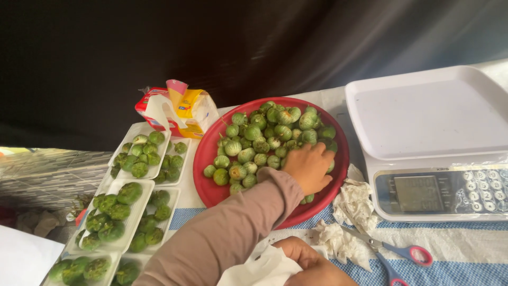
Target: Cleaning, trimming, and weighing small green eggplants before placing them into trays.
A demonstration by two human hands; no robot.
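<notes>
Picking stage: left hand point(308, 168) cupped over small green eggplants point(267, 139) in red bowl point(207, 182). Right hand point(309, 265) gripping white plastic bag point(262, 270). Next, probably: lift clear without spilling.

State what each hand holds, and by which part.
The left hand reaches into the small green eggplants; any grip is hidden. The right hand grips a white plastic bag at its upper edge.

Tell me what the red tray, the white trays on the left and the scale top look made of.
Red tray: likely plastic, smooth with a slight sheen. White trays: probably foam, matte, thin rounded rims. Scale top: looks like white moulded plastic, smooth, raised lip. The left hand rests among the green fruits.
</notes>
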